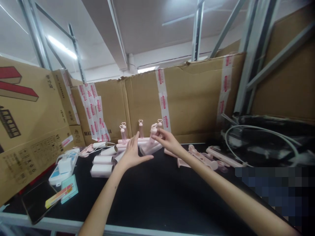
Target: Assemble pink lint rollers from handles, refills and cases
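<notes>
My right hand (169, 141) pinches a small pink tube with a heart-shaped loop on its cap (154, 131), above a clear, pale pink piece (149, 148) on the black table. Whether the two touch is hard to tell. To its left, my left hand (131, 155) is open, thumb stretched out and nothing visibly in it. Several like tubes with heart loops stand upright behind the hands, one of them a pink tube (141, 129) in the middle. Pink rods (123, 141) lie below them, partly hidden by my left hand. White cylinders (102, 170) lie left of that hand.
Pink plastic parts (201, 159) lie on the right, near a black plastic bag (265, 141) with a pale cable. A phone (38, 200), a yellow packet (59, 195) and a white power strip (65, 165) lie at left. Cardboard walls (192, 98) enclose the back.
</notes>
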Demonstrator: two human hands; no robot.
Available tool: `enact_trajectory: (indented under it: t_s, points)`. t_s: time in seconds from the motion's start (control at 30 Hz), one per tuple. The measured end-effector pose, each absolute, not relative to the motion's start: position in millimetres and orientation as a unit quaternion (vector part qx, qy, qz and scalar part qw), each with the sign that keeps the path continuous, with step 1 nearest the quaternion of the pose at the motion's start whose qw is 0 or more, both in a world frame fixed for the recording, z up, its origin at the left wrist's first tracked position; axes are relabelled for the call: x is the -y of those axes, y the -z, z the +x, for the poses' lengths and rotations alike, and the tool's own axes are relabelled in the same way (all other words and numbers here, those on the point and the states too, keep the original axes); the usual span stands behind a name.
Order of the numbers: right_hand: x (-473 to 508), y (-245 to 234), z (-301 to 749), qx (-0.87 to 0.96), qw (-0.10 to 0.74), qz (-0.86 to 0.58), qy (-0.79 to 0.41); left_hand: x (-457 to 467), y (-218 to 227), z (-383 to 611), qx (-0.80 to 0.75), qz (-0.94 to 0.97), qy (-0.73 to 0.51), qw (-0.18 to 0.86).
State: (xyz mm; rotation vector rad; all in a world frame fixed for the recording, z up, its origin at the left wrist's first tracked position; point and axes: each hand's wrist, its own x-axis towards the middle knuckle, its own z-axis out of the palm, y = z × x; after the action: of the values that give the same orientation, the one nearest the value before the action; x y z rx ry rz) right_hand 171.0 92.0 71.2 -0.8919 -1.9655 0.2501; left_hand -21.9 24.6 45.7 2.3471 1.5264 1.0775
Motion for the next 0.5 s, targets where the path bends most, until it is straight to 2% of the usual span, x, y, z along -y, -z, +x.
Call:
enact_trajectory:
  t_s: [0.13,0.23,0.37,0.5]
  points:
    - [-41.0,-56.5,196.7,0.833,0.435,-0.281,-0.196,-16.1,-38.1,10.2,-0.394,0.824,-0.363,0.187]
    - [-12.8,-35.4,215.1,0.818,0.415,-0.274,-0.289,-10.6,-24.0,22.0,-0.379,0.845,-0.313,0.213]
    - [7.3,-17.2,238.8,0.760,0.399,-0.260,-0.442,2.1,-19.8,19.4,-0.405,0.864,-0.280,0.104]
    - [21.2,-18.2,244.5,0.747,0.340,-0.281,-0.498,13.1,-25.1,16.8,-0.390,0.897,-0.205,-0.029]
